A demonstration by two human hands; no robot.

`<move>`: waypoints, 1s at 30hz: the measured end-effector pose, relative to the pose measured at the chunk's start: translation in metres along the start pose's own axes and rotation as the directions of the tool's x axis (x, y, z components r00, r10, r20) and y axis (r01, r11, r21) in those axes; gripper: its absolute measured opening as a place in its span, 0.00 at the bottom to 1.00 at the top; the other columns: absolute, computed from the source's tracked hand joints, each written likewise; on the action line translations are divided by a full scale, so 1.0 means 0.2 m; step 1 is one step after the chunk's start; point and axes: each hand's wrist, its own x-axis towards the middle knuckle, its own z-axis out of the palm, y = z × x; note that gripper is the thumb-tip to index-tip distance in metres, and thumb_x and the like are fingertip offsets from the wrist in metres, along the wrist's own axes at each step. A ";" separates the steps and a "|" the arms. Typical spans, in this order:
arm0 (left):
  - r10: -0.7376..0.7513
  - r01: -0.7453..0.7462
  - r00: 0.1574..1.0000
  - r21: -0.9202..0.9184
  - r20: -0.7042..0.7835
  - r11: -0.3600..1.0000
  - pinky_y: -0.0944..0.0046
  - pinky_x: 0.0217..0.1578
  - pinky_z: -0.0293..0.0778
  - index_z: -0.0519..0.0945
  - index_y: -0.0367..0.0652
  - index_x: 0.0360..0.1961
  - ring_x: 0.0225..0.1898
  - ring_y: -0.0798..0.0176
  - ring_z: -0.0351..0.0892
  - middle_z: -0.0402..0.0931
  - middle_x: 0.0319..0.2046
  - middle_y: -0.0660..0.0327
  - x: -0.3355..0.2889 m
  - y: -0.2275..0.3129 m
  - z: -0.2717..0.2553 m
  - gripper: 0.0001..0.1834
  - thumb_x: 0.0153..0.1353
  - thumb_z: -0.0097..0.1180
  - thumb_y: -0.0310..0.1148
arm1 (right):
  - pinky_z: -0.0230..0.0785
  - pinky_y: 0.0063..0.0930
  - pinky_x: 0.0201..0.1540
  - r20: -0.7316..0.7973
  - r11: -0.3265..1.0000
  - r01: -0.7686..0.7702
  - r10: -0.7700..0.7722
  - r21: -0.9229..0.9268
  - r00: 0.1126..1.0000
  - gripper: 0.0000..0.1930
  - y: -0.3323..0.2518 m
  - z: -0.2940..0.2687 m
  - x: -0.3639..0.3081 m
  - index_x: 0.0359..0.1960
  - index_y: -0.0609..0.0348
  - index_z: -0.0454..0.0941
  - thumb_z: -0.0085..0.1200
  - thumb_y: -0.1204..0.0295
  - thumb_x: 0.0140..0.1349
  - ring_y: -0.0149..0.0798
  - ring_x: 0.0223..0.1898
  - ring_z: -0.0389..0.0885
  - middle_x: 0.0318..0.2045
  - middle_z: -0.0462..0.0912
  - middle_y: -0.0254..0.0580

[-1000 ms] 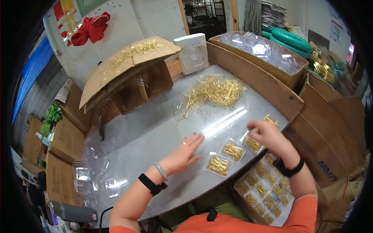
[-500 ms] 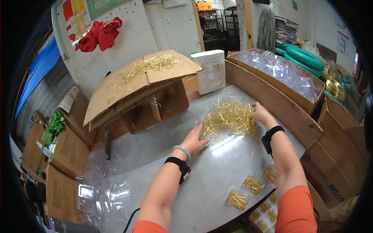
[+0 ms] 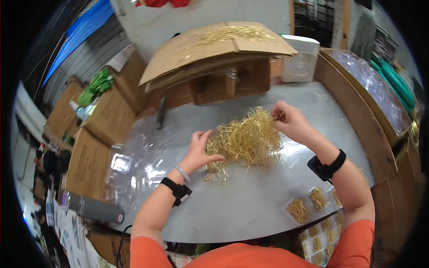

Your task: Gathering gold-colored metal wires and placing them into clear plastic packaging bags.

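Note:
A loose, tangled heap of thin gold-coloured wire pins (image 3: 250, 138) lies on the grey tabletop (image 3: 214, 210). At the heap's left edge my left hand (image 3: 200, 152) is open, thumb and fingers apart, close beside a few stray pins. My right hand (image 3: 288, 119) is at the heap's upper right edge, its fingers curled in and touching the pins there; what lies between the fingertips is too small to make out. Small clear boxes filled with the same pins, one of them a gold-filled box (image 3: 298, 210), stand near the table's front right edge.
Behind the heap stands a cardboard shelf (image 3: 214, 49) with pins strewn on top, beside a white fan (image 3: 300, 60). Clear plastic cases (image 3: 138, 169) are scattered at left, near a grey bottle (image 3: 96, 209). A long cardboard wall (image 3: 357, 116) borders the right; filled boxes (image 3: 319, 241) sit below the front edge.
The view has shifted, bringing my torso into sight. My right hand's fingers have curled in at the heap's edge. The heap looks more bunched up and taller; my left hand remains beside it.

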 end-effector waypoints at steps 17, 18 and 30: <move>-0.088 0.130 0.983 -0.268 0.163 0.955 0.60 0.32 0.71 0.71 0.39 0.34 0.29 0.59 0.72 0.73 0.28 0.55 -0.16 -0.08 -0.15 0.17 0.43 0.63 0.29 | 0.71 0.44 0.40 0.340 0.767 0.170 0.066 -0.619 0.938 0.14 0.02 0.22 0.14 0.35 0.54 0.77 0.60 0.71 0.44 0.54 0.40 0.78 0.34 0.78 0.47; -0.085 0.107 0.992 -0.294 0.089 0.950 0.59 0.32 0.71 0.71 0.40 0.36 0.30 0.58 0.73 0.73 0.28 0.55 -0.17 -0.05 -0.23 0.17 0.44 0.63 0.29 | 0.69 0.47 0.37 0.296 0.731 0.232 -0.043 -0.641 0.954 0.09 -0.06 0.22 0.13 0.29 0.55 0.72 0.58 0.73 0.45 0.56 0.38 0.76 0.31 0.77 0.48; 0.027 -0.031 0.999 0.085 0.045 0.996 0.54 0.47 0.74 0.76 0.44 0.49 0.43 0.49 0.78 0.77 0.40 0.50 -0.11 0.01 -0.38 0.22 0.50 0.59 0.25 | 0.73 0.44 0.48 0.261 0.790 0.141 0.025 -0.596 0.965 0.19 -0.05 0.36 0.13 0.41 0.53 0.79 0.63 0.67 0.44 0.54 0.45 0.79 0.40 0.79 0.47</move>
